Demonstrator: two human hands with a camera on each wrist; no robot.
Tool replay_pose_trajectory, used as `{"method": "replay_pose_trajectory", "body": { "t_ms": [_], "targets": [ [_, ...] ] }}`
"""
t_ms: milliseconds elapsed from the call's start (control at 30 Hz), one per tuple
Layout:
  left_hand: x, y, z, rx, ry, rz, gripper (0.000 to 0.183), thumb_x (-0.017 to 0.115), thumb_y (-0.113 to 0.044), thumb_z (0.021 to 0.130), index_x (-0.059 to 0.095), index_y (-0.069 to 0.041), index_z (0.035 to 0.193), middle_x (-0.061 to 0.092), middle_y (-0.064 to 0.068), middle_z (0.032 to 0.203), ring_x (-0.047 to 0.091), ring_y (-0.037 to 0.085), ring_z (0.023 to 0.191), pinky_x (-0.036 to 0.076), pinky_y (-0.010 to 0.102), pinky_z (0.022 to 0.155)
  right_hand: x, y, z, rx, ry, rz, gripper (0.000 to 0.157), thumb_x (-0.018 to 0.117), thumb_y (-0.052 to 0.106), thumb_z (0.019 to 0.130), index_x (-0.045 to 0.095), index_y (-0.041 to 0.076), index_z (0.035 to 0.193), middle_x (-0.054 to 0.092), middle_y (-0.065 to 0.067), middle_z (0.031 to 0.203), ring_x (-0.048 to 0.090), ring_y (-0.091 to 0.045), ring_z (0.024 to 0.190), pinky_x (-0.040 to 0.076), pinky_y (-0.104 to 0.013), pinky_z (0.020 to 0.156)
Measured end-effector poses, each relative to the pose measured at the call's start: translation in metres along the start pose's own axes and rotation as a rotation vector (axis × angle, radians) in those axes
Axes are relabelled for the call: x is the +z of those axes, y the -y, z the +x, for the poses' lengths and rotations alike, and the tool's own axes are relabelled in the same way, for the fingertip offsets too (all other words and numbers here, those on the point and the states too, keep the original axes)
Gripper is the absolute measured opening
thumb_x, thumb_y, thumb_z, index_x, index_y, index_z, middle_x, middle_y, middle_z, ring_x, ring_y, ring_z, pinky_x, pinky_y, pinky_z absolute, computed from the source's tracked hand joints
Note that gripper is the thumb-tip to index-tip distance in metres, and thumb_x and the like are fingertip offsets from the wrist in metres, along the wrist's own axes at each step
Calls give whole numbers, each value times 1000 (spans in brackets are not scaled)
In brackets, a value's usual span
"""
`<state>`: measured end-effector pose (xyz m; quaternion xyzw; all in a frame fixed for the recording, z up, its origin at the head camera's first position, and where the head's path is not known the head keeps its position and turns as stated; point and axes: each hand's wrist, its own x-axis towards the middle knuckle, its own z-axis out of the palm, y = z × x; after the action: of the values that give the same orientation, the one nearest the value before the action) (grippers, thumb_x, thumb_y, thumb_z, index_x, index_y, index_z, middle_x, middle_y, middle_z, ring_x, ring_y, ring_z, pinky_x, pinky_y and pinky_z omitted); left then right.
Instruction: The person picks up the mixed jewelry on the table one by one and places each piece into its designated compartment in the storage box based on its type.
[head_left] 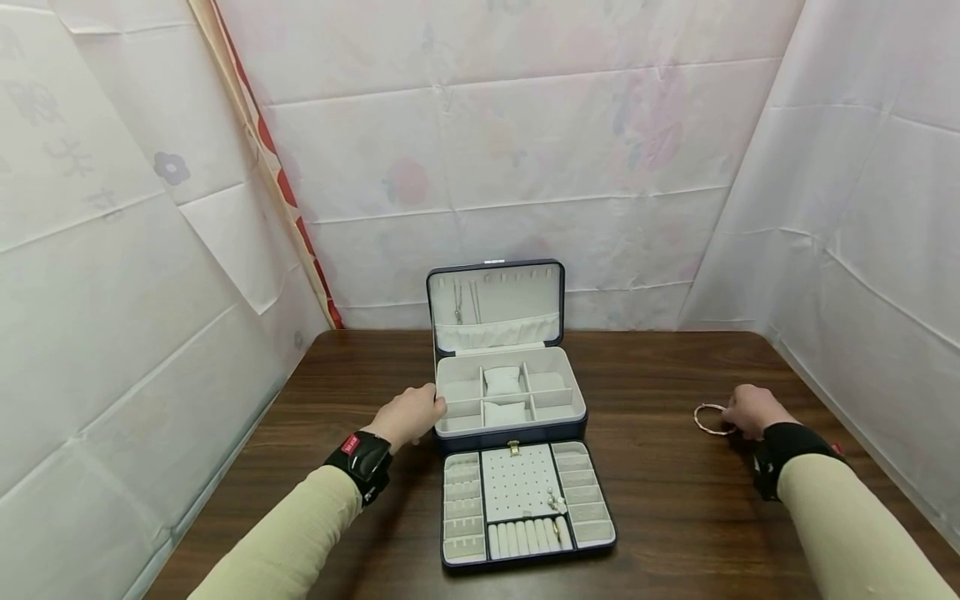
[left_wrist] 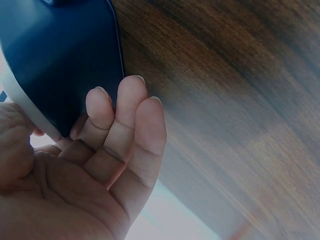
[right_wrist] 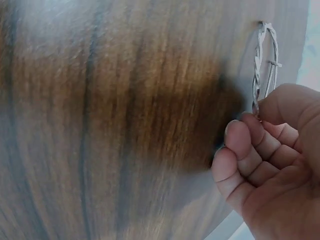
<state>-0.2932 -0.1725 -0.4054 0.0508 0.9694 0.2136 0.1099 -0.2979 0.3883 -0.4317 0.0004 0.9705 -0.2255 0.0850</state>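
Observation:
An opened navy jewelry box [head_left: 491, 437] with a white lining stands on the table. At its left edge my left hand [head_left: 408, 415] grips the rim near the front corner. In the left wrist view the thumb is on the rim side, and the fingers [left_wrist: 150, 125] curl along the dark outer wall. Farther right, my right hand [head_left: 756, 410] pinches a thin twisted bracelet [head_left: 697, 417] between thumb and forefinger, low over the tabletop. The right wrist view shows the silvery bracelet [right_wrist: 257, 65] upright, its lower end hidden by the fingertips.
A lift-out tray [head_left: 521, 492] with ring rolls, an earring panel and side compartments lies before the box, earrings [head_left: 557, 502] on it. Necklaces [head_left: 459, 300] hang inside the raised lid [head_left: 525, 296]. Two white cushions [head_left: 502, 380] sit in the box. Pale sheets [head_left: 525, 150] surround the wooden table [head_left: 652, 500].

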Motion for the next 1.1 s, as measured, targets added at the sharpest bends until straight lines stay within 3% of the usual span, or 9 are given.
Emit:
{"method": "replay_pose_trajectory", "body": {
  "t_ms": [133, 500, 800, 1100],
  "targets": [
    [0, 0, -1, -5, 2, -12, 41, 44, -33, 103, 57, -2, 126, 64, 10, 98, 61, 23, 57, 44, 36, 53, -4, 5, 1, 2, -28, 46, 12, 56, 6, 81, 58, 6, 69, 54, 0, 59, 53, -14, 50, 46, -30, 49],
    [2, 1, 0, -6, 6, -10, 40, 43, -33, 104, 57, -2, 125, 63, 9, 94, 61, 25, 57, 44, 36, 52, -29, 37, 9, -88, -117, -27, 14, 57, 11, 91, 55, -2, 87, 60, -7, 68, 57, -20, 63, 44, -33, 60],
    [2, 1, -1, -4, 4, -20, 39, 43, -32, 103, 58, -2, 124, 62, 9, 93, 61, 24, 57, 43, 36, 52, -49, 76, 16, -132, -159, -22, 12, 53, 8, 93, 55, -3, 90, 61, -9, 66, 56, -21, 61, 42, -34, 60],
    [2, 2, 1, -7, 7, -13, 40, 44, -33, 103, 57, -2, 124, 63, 9, 95, 61, 23, 58, 44, 36, 52, -61, 122, 23, -221, -259, -57, 9, 56, 8, 88, 58, -1, 87, 61, -9, 70, 57, -28, 70, 44, -41, 69]
  ]
}}
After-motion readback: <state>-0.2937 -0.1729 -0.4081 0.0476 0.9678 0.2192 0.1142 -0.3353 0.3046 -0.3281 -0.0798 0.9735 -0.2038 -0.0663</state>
